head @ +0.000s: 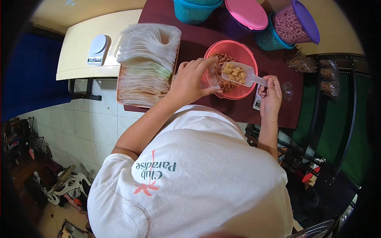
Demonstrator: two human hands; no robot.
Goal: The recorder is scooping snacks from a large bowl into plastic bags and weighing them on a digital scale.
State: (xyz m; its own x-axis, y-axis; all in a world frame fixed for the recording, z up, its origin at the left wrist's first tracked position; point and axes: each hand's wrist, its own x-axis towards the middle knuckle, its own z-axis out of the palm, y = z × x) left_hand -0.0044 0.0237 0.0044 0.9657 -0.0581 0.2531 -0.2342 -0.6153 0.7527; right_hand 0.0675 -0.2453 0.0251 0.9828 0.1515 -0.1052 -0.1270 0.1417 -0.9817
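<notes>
In my left hand [193, 76] is a clear plastic container [212, 74]; whether it is a pouch or a cup I cannot tell. My right hand [271, 92] grips the handle of a translucent plastic scoop [250, 71]. Tan pillow-shaped snack pieces [234, 73] lie in the scoop, close beside the clear container. Both are above a coral-pink plastic tub [251, 58] with reddish-brown snack pieces [227, 86] inside. A white digital scale [256, 102] is partly hidden near my right hand. To the right of that hand a small clear plastic cup [287, 89] sits on the table.
Stacks of plastic pouches [146, 71] fill an orange tray [119, 92] at left. Beyond it, another kitchen scale [98, 49] rests on a cream table [77, 64]. Lidded tubs [247, 13] line the back of the maroon table [193, 41]. Packed snack bags [329, 77] hang by a metal rack [351, 89].
</notes>
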